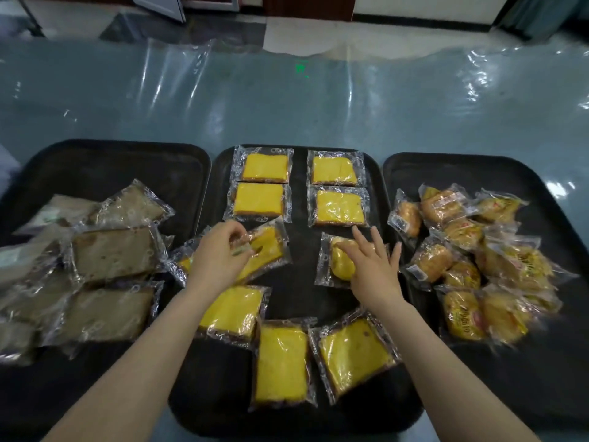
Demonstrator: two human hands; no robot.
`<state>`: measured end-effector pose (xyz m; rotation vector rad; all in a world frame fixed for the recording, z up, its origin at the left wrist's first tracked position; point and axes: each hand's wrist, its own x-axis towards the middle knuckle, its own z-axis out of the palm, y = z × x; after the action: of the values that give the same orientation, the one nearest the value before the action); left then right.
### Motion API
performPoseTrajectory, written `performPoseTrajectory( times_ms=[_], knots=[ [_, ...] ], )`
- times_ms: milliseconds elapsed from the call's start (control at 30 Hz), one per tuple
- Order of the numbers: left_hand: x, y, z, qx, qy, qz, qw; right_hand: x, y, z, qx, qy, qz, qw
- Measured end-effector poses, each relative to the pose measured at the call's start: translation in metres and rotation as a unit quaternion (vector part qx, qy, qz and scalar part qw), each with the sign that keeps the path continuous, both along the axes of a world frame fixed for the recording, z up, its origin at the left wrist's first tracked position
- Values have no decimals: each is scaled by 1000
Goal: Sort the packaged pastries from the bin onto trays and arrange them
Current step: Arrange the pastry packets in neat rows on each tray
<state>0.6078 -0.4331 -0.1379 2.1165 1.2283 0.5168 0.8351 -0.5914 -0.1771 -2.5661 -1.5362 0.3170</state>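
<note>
Presently the yellow cake slice (264, 247) in clear wrap sits tilted on the middle tray (296, 291), just below the left column of two squared-up slices. Left hand (220, 253) is closed on it, fingers pinching the wrapper at its upper left edge. A second yellow slice (342, 260) lies right of the first, below the right column of the middle tray; right hand (374, 266) rests over it with fingers spread, open, not gripping.

Handling judgement: packages look light. Cake inside is soft sponge and would dent under a squeeze. Film is glossy, likely slippery, and crinkles. Best hold is the crimped seam at a short end, or flat fingers under the slice, not a pinch across the cake.

Nearer the person on the middle tray, three more yellow slices (280, 362) lie loose at odd angles, not yet aligned. Left of the middle tray, the left tray (105, 157) holds brown slices (114, 253), overlapping. Right of it, the right tray (471, 170) holds wrapped golden buns (462, 231) in a loose heap. All trays stand on a table (287, 100) under clear plastic sheeting. No bin in view.
</note>
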Motion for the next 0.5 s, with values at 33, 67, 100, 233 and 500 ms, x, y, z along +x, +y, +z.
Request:
performPoseTrajectory(
  times_ms=[33, 67, 100, 233, 500],
  knots=[
    [6, 7, 4, 34, -11, -10, 999, 1, 3, -1, -4, 7, -3, 1000],
    [13, 12, 7, 74, -16, -21, 997, 1, 5, -3, -1, 27, -7, 1000],
    [19, 16, 7, 118, -14, -34, 992, 0, 5, -5, 1, 52, -9, 999],
    [31, 23, -11, 205, 104, -139, 963, -3, 1, -20, -20, 78, 2, 997],
    [-17, -10, -69, 122, 297, -196, 927, -3, 3, -34, -56, -2, 54, 997]
  ],
)
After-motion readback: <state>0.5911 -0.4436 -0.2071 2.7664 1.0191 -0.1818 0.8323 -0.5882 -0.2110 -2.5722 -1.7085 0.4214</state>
